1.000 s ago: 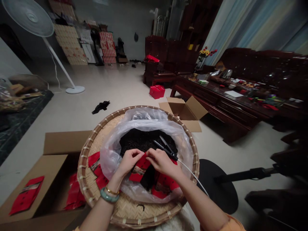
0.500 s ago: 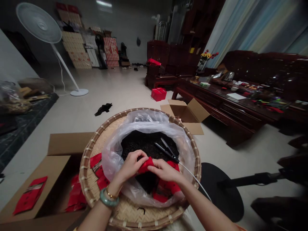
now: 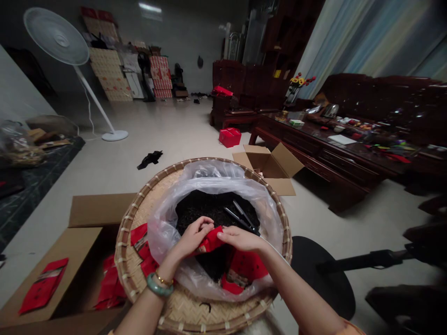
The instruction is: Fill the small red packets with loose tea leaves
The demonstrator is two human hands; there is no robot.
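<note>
Both my hands hold a small red packet [image 3: 212,240] over an open clear plastic bag [image 3: 162,232] of dark dried leaves [image 3: 199,204]. My left hand [image 3: 196,236], with a jade bangle and a gold bracelet on the wrist, grips the packet's left side, fingers curled. My right hand [image 3: 240,239] pinches its right end between thumb and fingers. Just beyond my right hand, a black flat iron [image 3: 241,217] lies on the leaves, its plates apart and its white cord trailing right. More red packets [image 3: 246,267] lie in the bag's near right part, below my right hand.
The bag sits on a round woven bamboo tray [image 3: 139,200], with red packets [image 3: 140,239] at its left. An open carton [image 3: 75,260] holding packets stands left; another carton [image 3: 274,163] lies beyond. A black round stand base [image 3: 323,279] is at right, a white fan [image 3: 115,135] far left.
The red packet has tilted and shows more of its side between my hands. My right hand has moved slightly up and right, its fingers straighter. The left hand has barely shifted.
</note>
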